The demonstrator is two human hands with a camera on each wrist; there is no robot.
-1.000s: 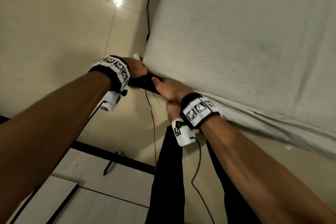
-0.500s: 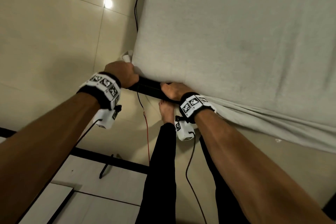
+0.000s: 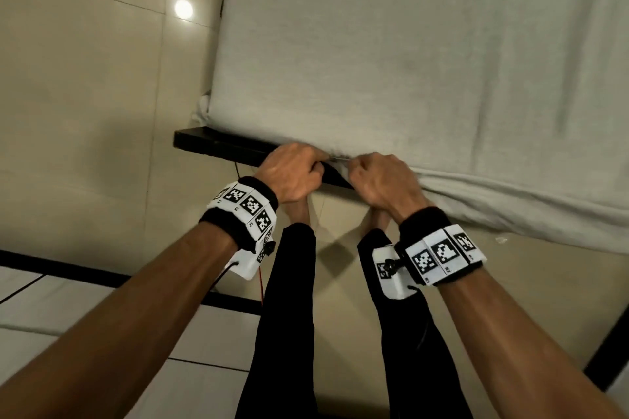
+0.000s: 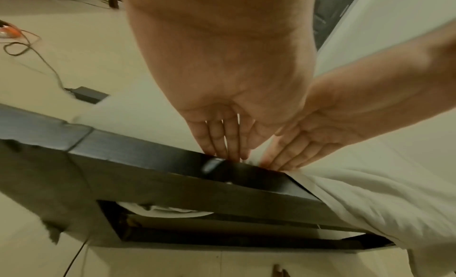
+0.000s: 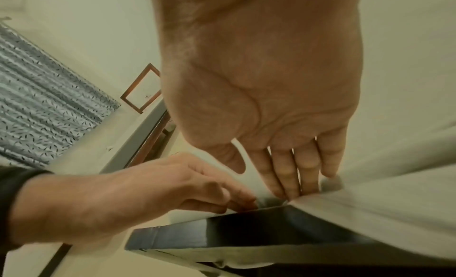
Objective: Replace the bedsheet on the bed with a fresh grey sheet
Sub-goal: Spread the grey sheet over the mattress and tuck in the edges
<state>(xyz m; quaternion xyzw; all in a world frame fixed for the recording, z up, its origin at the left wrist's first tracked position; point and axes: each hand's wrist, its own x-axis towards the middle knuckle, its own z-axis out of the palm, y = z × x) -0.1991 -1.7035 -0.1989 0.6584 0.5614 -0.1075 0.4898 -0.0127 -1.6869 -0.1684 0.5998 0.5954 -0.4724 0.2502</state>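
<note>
Black trousers and bare feet nearest | left hand (image 3: 292,171) and right hand (image 3: 383,180), fingers straight, press grey sheet (image 3: 425,54) edge down behind black bed frame (image 3: 218,144) | beyond: sheet covers mattress; right-hand edge hangs loose, untucked | tucking remains.

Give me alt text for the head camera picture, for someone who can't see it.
Seen from above, a person's left hand and right hand work side by side at the edge of a pale grey bedsheet, where it meets the dark bed frame. To the right the sheet edge hangs loose over the frame; a tiled floor lies to the left.
</note>
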